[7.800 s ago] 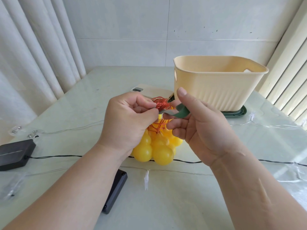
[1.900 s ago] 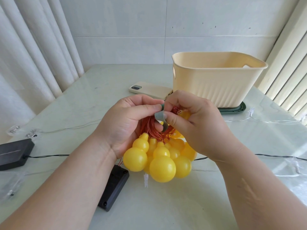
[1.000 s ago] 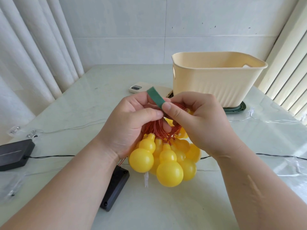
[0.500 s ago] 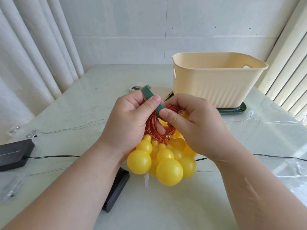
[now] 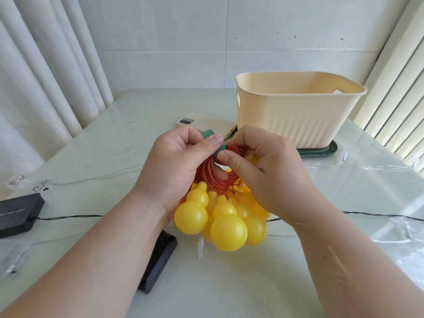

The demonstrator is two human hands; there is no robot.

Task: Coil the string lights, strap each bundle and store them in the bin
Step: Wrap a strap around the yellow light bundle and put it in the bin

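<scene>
Above the table (image 5: 110,148), before the bin (image 5: 296,120), the left hand (image 5: 174,166) and right hand (image 5: 263,173) pinch the green strap (image 5: 208,134) together. Its end stood upright a second ago and is now folded down onto the coiled string lights (image 5: 227,228), so the strapping looks nearly finished.

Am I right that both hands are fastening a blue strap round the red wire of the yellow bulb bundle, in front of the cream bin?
No: the head view shows the strap is green, not blue. The left hand and right hand do fasten it round the red wire of the yellow bulb bundle, in front of the cream bin.
</scene>
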